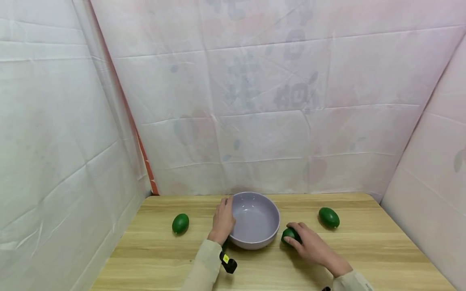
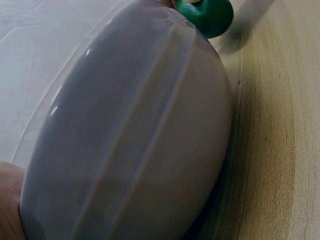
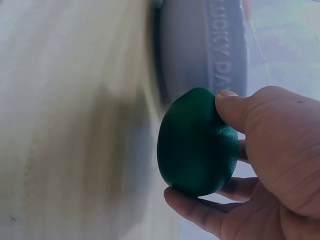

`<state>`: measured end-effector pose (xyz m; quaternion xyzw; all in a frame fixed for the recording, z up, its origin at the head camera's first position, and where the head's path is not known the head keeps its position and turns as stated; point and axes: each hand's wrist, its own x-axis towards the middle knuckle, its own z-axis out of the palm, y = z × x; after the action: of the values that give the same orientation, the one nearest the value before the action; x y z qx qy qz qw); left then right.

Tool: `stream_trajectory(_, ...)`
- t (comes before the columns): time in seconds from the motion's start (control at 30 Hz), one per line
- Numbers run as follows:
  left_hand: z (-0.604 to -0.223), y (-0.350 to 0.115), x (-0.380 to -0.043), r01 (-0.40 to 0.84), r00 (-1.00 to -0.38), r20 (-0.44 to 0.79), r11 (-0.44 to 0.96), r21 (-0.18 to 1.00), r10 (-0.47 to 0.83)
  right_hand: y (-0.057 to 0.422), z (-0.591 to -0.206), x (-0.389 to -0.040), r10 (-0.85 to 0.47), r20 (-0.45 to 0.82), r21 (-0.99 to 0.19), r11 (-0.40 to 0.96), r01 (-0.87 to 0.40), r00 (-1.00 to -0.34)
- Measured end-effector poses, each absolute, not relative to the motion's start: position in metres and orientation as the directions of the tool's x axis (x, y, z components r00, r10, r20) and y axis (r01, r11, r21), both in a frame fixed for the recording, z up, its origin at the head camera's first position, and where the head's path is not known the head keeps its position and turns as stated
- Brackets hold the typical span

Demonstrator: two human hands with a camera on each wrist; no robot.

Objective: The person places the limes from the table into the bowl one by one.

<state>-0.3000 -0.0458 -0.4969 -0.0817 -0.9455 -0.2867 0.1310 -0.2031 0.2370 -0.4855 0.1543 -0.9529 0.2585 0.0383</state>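
A round, glossy lavender-grey bowl (image 1: pixel 255 223) stands on a pale wood-grain table (image 1: pixel 156 258) between two dark-green, smooth oval fruits, one on the left (image 1: pixel 180 224) and one on the right (image 1: pixel 329 218). Just beside the bowl's right side, the right hand (image 1: pixel 310 244) holds a third dark-green oval fruit (image 3: pixel 197 145) between thumb and fingers. The left hand (image 1: pixel 223 220) lies at the bowl's left rim; whether its fingers grip cannot be told. The left wrist, with its black camera (image 1: pixel 227 264), mostly hides another green thing (image 1: pixel 225 245). The fruit and thumb cut off the bowl's raised lettering, "LUCKY DA".
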Motion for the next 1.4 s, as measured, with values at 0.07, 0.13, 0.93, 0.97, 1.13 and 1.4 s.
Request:
stream_trajectory(0.07, -0.497, -0.046, -0.300, 0.227, -0.953, 0.292, 0.823, 0.520, 0.079, 0.239, -0.483, -0.204, -0.271, 0.175, -0.469, 0.822, -0.322, -0.946)
stream_trajectory(0.13, -0.497, -0.046, -0.300, 0.227, -0.953, 0.291, 0.825, 0.518, 0.079, 0.241, -0.480, -0.205, -0.266, 0.189, -0.463, 0.825, -0.324, -0.945)
stream_trajectory(0.93, -0.497, -0.044, -0.300, 0.222, -0.958, 0.277, 0.816, 0.534, 0.079, 0.239, -0.424, -0.227, -0.283, 0.312, -0.420, 0.816, -0.399, -0.907)
stream_trajectory(0.97, -0.497, -0.044, -0.300, 0.222, -0.957, 0.279, 0.816, 0.534, 0.078, 0.238, -0.423, -0.228, -0.286, 0.313, -0.417, 0.815, -0.401, -0.906)
stream_trajectory(1.13, -0.496, -0.045, -0.299, 0.230, -0.955, 0.286, 0.811, 0.537, 0.081, 0.232, -0.416, -0.233, -0.288, 0.324, -0.406, 0.818, -0.408, -0.901)
stream_trajectory(1.4, -0.499, -0.047, -0.300, 0.235, -0.950, 0.300, 0.816, 0.528, 0.079, 0.216, -0.409, -0.240, -0.312, 0.337, -0.386, 0.815, -0.433, -0.888)
